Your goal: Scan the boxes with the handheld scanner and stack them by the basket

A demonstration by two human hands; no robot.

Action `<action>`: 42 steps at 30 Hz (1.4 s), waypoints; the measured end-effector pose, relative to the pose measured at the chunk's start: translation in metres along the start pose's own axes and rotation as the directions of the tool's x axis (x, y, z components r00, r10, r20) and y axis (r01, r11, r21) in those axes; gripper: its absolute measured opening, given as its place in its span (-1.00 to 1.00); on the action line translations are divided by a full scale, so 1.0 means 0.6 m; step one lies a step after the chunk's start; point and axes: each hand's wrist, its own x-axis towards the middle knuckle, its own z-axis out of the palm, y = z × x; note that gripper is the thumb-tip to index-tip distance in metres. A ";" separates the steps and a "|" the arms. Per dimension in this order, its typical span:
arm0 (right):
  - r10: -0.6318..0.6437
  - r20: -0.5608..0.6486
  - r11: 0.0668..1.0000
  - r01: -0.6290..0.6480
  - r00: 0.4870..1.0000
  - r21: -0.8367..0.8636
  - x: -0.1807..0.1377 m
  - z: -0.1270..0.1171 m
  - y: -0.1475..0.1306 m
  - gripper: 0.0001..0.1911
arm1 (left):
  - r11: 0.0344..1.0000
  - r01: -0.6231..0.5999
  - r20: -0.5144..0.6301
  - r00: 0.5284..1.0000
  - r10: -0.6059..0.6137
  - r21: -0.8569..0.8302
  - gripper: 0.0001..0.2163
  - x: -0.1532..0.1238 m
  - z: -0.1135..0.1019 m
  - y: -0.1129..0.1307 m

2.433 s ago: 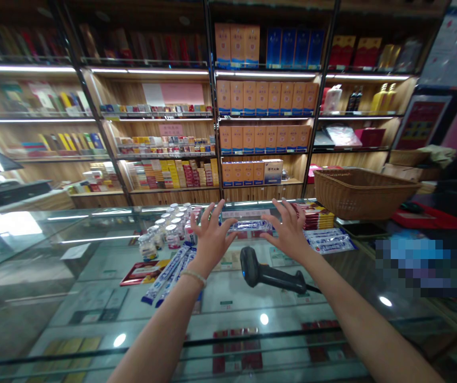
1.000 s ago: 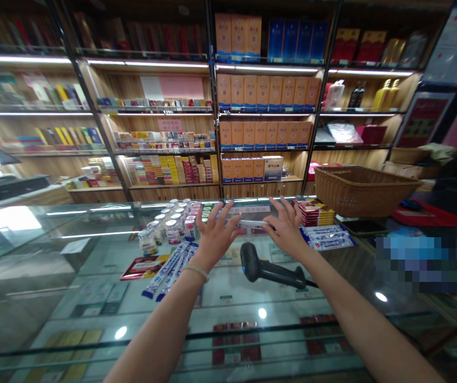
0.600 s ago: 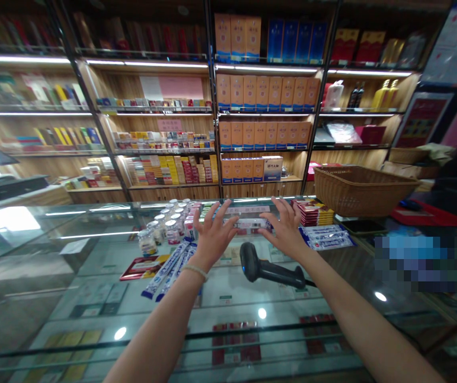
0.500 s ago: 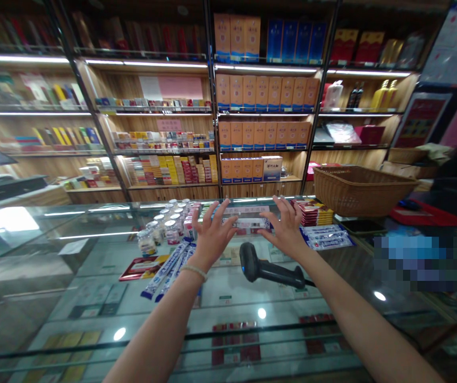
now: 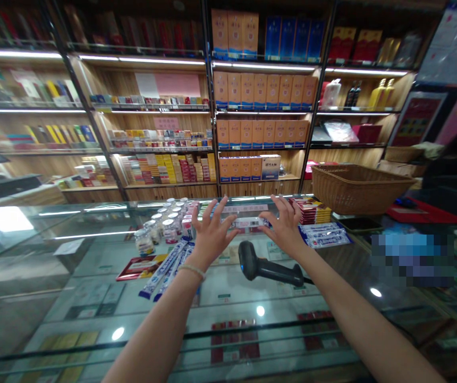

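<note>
A slim white-and-blue stick packet with a barcode lies crosswise between my hands, its ends close to my thumbs and index fingers. My left hand is open at its left end, fingers spread. At the right end my right hand is open too, fingers stretched forward. Whether the fingertips touch the packet is hard to tell. Nearer to me, a black barcode scanner rests on the glass counter. Beside my left wrist lie long blue-and-white stick packets and a red-and-yellow packet.
Several small jars with pale lids stand left of my hands. On the right are more blue-and-white packets, a stack of red-and-yellow packs and a wicker basket. Lit shelves with boxes line the back.
Both hands keep their spread pose around the stick packet. The whole view has shifted slightly; otherwise the objects on the counter stay put.
</note>
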 end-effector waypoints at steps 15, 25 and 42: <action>-0.032 0.244 0.998 0.042 0.969 -0.037 0.025 -0.011 -0.011 -0.66 | 0.988 0.131 0.029 0.991 -0.129 -0.078 -0.75 -0.004 0.002 -0.005; -0.058 0.416 0.993 0.094 0.908 -0.068 0.010 -0.090 -0.033 -0.41 | 0.972 0.215 0.061 0.976 -0.210 -0.095 -0.76 -0.007 -0.002 -0.003; -0.032 0.509 0.998 -0.001 0.860 0.063 -0.079 -0.106 -0.087 -0.50 | 0.968 0.219 0.080 0.974 -0.210 -0.120 -0.78 -0.011 0.004 -0.005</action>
